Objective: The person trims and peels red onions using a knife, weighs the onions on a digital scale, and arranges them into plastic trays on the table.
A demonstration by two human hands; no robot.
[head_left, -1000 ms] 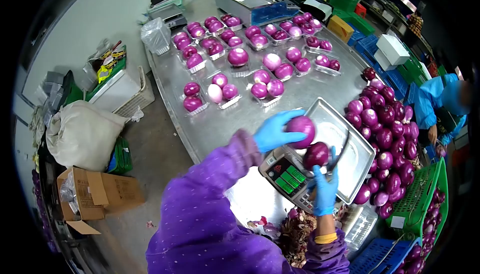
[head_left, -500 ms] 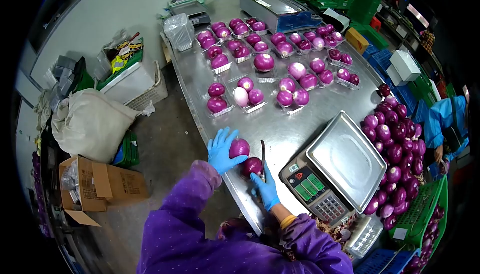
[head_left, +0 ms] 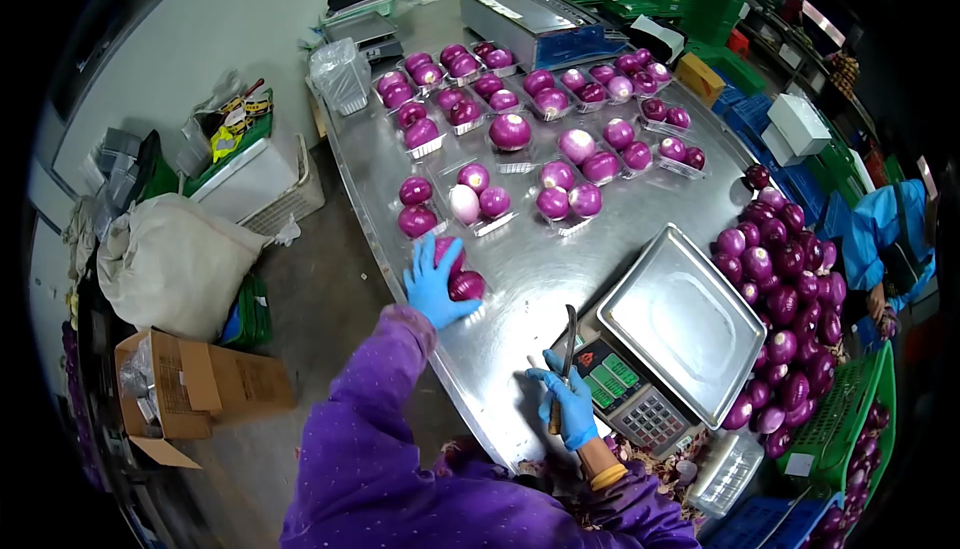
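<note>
My left hand point(head_left: 432, 287), in a blue glove, cups the side of two red onions near the table's left edge. Its fingers spread past the upper onion point(head_left: 452, 253) and its thumb lies by the lower onion point(head_left: 466, 286). Whether a tray lies under this pair is hidden. My right hand point(head_left: 568, 407), also gloved in blue, grips a knife with a curved dark blade point(head_left: 570, 334), blade pointing up. It is beside the keypad of a digital scale point(head_left: 690, 324), whose pan holds nothing. Clear trays of red onions point(head_left: 493, 202) stand beyond my left hand.
Loose red onions point(head_left: 785, 289) are heaped right of the scale, beside a green crate point(head_left: 845, 419). Stacked clear trays point(head_left: 728, 474) sit near the front. A wrapping machine point(head_left: 535, 24) stands at the back. Another person in a blue sleeve point(head_left: 880, 234) is at the right.
My left hand and the two onions have moved away from me, toward the filled trays. My right hand, with the knife, has drawn back to the right, away from the onions. The view has shifted slightly.
</note>
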